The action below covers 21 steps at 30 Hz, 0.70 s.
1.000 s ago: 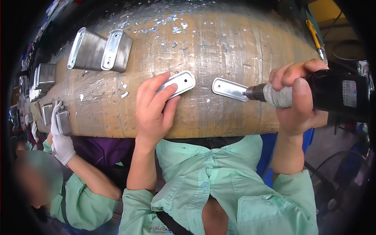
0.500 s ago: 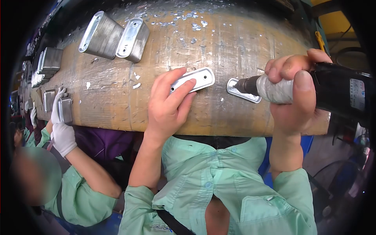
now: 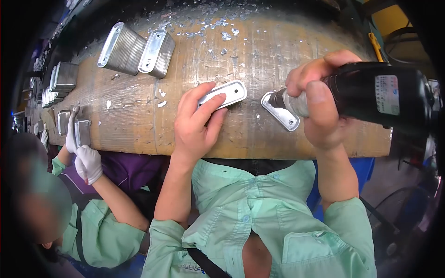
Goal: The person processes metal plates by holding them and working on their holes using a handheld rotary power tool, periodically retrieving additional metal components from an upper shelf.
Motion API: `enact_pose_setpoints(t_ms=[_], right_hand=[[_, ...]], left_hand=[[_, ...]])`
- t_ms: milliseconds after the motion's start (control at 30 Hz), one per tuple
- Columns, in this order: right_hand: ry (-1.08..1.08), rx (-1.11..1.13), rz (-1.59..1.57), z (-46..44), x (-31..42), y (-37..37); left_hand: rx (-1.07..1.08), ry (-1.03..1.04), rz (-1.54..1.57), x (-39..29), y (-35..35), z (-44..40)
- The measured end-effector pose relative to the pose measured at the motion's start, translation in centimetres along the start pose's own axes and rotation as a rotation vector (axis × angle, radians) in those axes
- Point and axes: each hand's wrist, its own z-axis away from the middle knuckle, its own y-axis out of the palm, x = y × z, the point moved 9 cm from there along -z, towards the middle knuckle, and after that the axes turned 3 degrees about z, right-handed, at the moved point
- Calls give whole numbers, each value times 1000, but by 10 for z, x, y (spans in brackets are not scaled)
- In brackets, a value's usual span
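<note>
My left hand (image 3: 197, 125) is closed on an oblong metal plate (image 3: 235, 91) with rounded ends and a small hole showing near its right end. My right hand (image 3: 320, 102) wraps around the pale-wrapped nose of a black power tool (image 3: 359, 85) with a label on its body. The tool's dark tip is at the upper left end of a second metal plate (image 3: 286, 118), which lies on the table. That tip hides the end of the plate, so the exact contact point cannot be seen.
Two stacks of oblong metal plates (image 3: 121, 50) (image 3: 160, 55) stand at the back left of the worn table (image 3: 185, 60). Metal scraps (image 3: 226, 35) litter its far side. At left, a co-worker's white-gloved hand (image 3: 88, 164) is near more metal parts (image 3: 82, 132). A yellow-handled tool (image 3: 374, 46) is at back right.
My right hand and the power tool have moved left, with the tip still at the second plate, which has turned so its lower end shows. The co-worker's gloved hand has moved right.
</note>
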Motion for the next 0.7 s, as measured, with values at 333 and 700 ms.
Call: enact_pose_setpoints(t_ms=[333, 700], right_hand=[[-41, -404, -93, 16, 39, -86], [8, -462, -94, 52, 37, -126]], left_hand=[[214, 406, -279, -89, 40, -16], [472, 364, -162, -100, 87, -40]])
